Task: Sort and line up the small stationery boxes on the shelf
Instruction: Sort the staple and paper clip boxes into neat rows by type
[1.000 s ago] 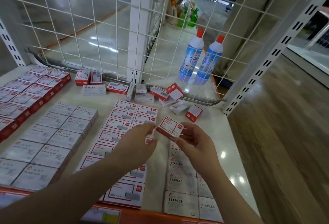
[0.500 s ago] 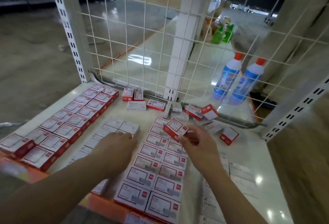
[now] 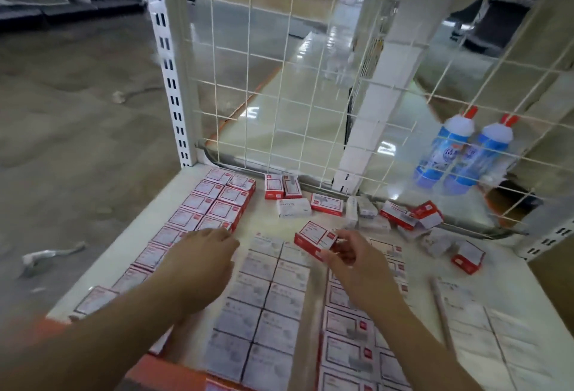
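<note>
My right hand [image 3: 357,260] pinches a small red-and-white box [image 3: 313,240] and holds it tilted above the shelf's middle rows. My left hand [image 3: 203,261] hovers palm down over the red-box rows [image 3: 217,204] at the left, fingers relaxed and holding nothing. Grey-white boxes [image 3: 264,297] lie in two neat columns between my hands. More red-labelled boxes [image 3: 348,331] are lined up under my right forearm. Loose, unsorted boxes [image 3: 400,213] are scattered along the back of the white shelf [image 3: 183,185].
A white wire grid [image 3: 279,80] closes the shelf's back, with a slotted upright [image 3: 167,64] at the left corner. Two blue bottles [image 3: 459,154] stand behind the grid at right. White boxes [image 3: 484,338] lie at the right front. An orange strip [image 3: 161,372] marks the front edge.
The view has swung left. My right hand still carries the red-and-white box, and my left hand has left it and moved left over the red-box rows.
</note>
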A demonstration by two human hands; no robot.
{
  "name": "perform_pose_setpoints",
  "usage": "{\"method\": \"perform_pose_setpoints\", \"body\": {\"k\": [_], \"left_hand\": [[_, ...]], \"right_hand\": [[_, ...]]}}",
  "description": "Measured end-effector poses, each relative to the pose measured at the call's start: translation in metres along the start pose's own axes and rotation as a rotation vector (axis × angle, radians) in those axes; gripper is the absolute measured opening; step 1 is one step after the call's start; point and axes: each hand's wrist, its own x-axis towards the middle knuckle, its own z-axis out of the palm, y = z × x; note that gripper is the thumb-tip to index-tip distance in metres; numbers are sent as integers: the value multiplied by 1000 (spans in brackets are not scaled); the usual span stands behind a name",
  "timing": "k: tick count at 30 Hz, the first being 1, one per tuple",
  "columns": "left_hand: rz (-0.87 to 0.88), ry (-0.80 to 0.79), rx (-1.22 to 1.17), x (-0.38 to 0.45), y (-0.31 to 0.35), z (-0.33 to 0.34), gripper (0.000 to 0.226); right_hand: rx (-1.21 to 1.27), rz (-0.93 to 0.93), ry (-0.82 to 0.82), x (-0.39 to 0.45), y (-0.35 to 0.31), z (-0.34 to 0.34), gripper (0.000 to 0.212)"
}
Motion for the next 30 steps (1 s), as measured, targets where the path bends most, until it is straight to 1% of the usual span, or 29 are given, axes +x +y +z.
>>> {"method": "perform_pose_setpoints", "body": {"k": [3,9,11,14,17,20,23,25,29,30], "left_hand": [[-3,38,-81,2,-22,-5,34],[-64,58,-221,-6,-63,-10,37],[-71,55,-258,-12,-74,-11,39],[-84,49,-309,-23,-86,-12,39],[-118,80,-343,-38,-94,-14,38],[-155,115,-322,-57,-99,-12,38],[-173,157,-305,-75,-103,-2,36],[-195,169,-325,-85,-102,8,35],[-256,196,-346,-98,-100,27,28],[-256,210,-361,-101,-100,30,30]], "right_hand": [[-1,24,9,4,-17,16,35],[-57,36,-41,0,-52,48,39],[-104,-5,-49,-4,-62,57,39],[-112,-46,-84,-11,-74,70,39],[-101,-91,-148,-22,-85,82,42],[-68,-122,-152,-26,-95,94,41],[-12,-147,-166,-25,-100,108,38],[-30,-195,-216,-23,-101,116,37],[-85,-265,-259,-18,-97,124,39],[-103,-272,-275,-16,-96,127,40]]}}
